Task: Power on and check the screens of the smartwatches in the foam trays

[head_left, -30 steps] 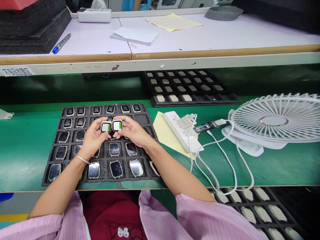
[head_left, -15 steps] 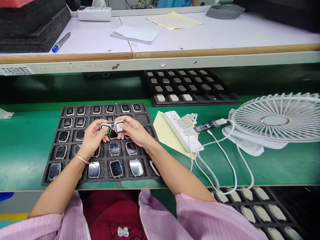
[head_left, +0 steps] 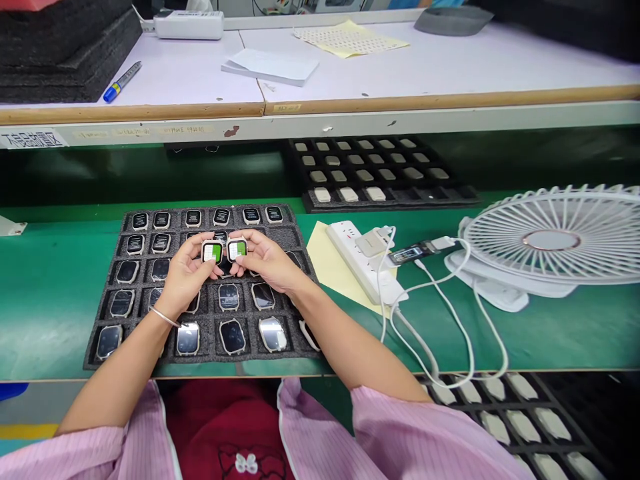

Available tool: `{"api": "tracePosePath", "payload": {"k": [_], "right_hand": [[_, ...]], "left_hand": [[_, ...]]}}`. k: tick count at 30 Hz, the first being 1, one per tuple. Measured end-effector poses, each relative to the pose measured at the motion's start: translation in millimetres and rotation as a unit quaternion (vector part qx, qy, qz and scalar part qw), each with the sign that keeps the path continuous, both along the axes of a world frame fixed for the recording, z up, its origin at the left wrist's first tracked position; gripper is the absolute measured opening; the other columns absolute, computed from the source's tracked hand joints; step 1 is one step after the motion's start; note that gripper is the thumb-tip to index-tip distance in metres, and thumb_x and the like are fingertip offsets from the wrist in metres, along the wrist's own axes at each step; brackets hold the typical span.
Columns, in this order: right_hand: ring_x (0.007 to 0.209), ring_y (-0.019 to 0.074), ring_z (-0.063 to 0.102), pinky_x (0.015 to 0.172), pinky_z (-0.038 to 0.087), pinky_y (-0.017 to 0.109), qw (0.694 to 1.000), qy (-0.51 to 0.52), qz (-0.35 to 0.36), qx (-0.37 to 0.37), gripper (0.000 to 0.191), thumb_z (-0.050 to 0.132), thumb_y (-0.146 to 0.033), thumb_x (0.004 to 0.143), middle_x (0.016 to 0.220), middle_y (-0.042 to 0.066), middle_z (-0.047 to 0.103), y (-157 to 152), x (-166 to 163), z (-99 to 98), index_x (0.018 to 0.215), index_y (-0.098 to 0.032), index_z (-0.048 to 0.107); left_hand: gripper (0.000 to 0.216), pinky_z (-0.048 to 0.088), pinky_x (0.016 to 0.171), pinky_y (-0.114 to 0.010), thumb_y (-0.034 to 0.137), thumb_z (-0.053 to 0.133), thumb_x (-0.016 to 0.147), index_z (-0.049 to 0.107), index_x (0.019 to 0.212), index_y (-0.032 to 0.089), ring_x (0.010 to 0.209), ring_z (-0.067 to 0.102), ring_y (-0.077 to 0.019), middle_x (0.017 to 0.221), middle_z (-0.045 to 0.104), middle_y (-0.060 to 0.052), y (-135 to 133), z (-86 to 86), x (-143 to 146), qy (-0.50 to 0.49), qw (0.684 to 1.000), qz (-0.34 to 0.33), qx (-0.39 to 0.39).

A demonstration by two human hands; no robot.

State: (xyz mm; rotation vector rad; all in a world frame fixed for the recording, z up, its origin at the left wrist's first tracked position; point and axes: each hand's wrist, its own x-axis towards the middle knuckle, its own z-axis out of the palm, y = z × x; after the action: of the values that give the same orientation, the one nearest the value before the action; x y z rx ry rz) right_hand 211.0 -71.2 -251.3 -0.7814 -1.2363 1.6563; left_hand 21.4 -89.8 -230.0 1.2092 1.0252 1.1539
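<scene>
Side by side over the black foam tray (head_left: 207,357), my two hands each grip a smartwatch without a strap. My left hand (head_left: 189,272) is closed around one smartwatch (head_left: 213,251), whose lit screen shows green and white blocks. The other smartwatch (head_left: 237,249) sits between the thumb and fingers of my right hand (head_left: 265,261), its screen lit in a similar pattern. Below them the tray's pockets hold several more watches (head_left: 229,297); those in the far rows display text, while the nearer screens look dark or reflective. My hands cover some middle pockets.
Right of the tray lie a yellow sheet (head_left: 325,257), a white power strip (head_left: 363,263) with cables, and a white fan (head_left: 550,240). Another watch tray (head_left: 370,200) rests under the shelf (head_left: 320,120). A further tray (head_left: 525,423) is below the table edge at right.
Both held watches now face up with green and white screens. Earlier the right one looked white, and my thumbs covered part of the screens. My thumbs have drawn down slightly.
</scene>
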Motion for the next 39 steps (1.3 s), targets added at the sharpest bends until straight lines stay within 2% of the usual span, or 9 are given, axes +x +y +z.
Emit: {"api": "tracePosePath", "payload": {"k": [7, 10, 14, 16, 19, 28, 39], "right_hand": [[0.065, 0.0102, 0.066, 0.057, 0.051, 0.023, 1.000, -0.018, 0.009, 0.004, 0.050, 0.072, -0.013, 0.073, 0.088, -0.003, 0.064, -0.1, 0.5, 0.0, 0.118, -0.023, 0.053], [0.065, 0.0097, 0.064, 0.057, 0.049, 0.022, 0.999, -0.035, -0.004, 0.004, 0.050, 0.072, -0.012, 0.072, 0.089, -0.003, 0.063, -0.8, 1.0, 1.8, 0.118, -0.023, 0.054], [0.057, 0.0074, 0.057, 0.050, 0.041, 0.021, 0.998, -0.056, -0.022, 0.001, 0.032, 0.070, -0.031, 0.084, 0.085, -0.002, 0.066, -0.7, 1.9, 2.6, 0.112, -0.021, 0.057], [0.053, 0.0064, 0.055, 0.046, 0.037, 0.020, 0.998, -0.056, -0.021, -0.005, 0.031, 0.068, -0.040, 0.087, 0.086, 0.000, 0.070, 0.0, 2.1, 1.6, 0.109, -0.021, 0.057], [0.051, 0.0059, 0.054, 0.045, 0.035, 0.020, 0.998, -0.056, -0.023, -0.009, 0.032, 0.068, -0.041, 0.086, 0.088, 0.001, 0.072, 0.6, 1.7, 0.5, 0.108, -0.021, 0.057], [0.056, 0.0080, 0.058, 0.049, 0.042, 0.021, 0.999, -0.047, -0.022, -0.009, 0.037, 0.074, -0.022, 0.077, 0.086, -0.003, 0.066, -0.7, 1.6, 3.7, 0.109, -0.023, 0.056], [0.066, 0.0098, 0.056, 0.060, 0.050, 0.025, 0.999, -0.047, -0.013, 0.000, 0.048, 0.071, -0.014, 0.070, 0.103, 0.001, 0.065, 0.0, 2.0, 1.8, 0.113, -0.025, 0.051]], "left_hand": [[0.055, 0.059, 0.062, -0.023, 0.016, 0.074, 0.069, 0.057, 0.122, 0.020, 0.065, 0.069, -0.0092, 0.111, 0.066, -0.005, 0.6, -2.0, 0.1, -0.013, 1.000, -0.002, -0.003], [0.054, 0.060, 0.064, -0.024, 0.016, 0.074, 0.068, 0.058, 0.120, 0.020, 0.066, 0.070, -0.0104, 0.109, 0.067, -0.004, -0.1, 0.6, 0.3, -0.013, 1.000, 0.002, -0.012], [0.037, 0.057, 0.056, -0.023, 0.030, 0.073, 0.077, 0.062, 0.110, 0.019, 0.058, 0.068, -0.0106, 0.094, 0.069, -0.002, -1.0, 3.0, 0.0, -0.004, 1.000, 0.000, -0.029], [0.034, 0.055, 0.050, -0.022, 0.038, 0.074, 0.079, 0.063, 0.104, 0.018, 0.053, 0.067, -0.0102, 0.086, 0.068, 0.000, -0.9, 2.5, -0.4, 0.000, 1.000, 0.005, -0.031], [0.037, 0.054, 0.048, -0.021, 0.042, 0.076, 0.078, 0.063, 0.104, 0.019, 0.052, 0.066, -0.0101, 0.083, 0.067, 0.001, -0.5, 1.1, -0.7, 0.002, 1.000, 0.010, -0.029], [0.043, 0.059, 0.057, -0.023, 0.023, 0.071, 0.076, 0.059, 0.117, 0.019, 0.059, 0.069, -0.0101, 0.096, 0.069, -0.001, -0.5, 2.7, 1.0, -0.010, 0.999, 0.005, -0.032], [0.057, 0.062, 0.072, -0.027, 0.014, 0.070, 0.071, 0.055, 0.126, 0.020, 0.070, 0.072, -0.0110, 0.112, 0.067, -0.005, 0.3, -1.3, -0.2, -0.021, 1.000, -0.007, -0.012]]}}
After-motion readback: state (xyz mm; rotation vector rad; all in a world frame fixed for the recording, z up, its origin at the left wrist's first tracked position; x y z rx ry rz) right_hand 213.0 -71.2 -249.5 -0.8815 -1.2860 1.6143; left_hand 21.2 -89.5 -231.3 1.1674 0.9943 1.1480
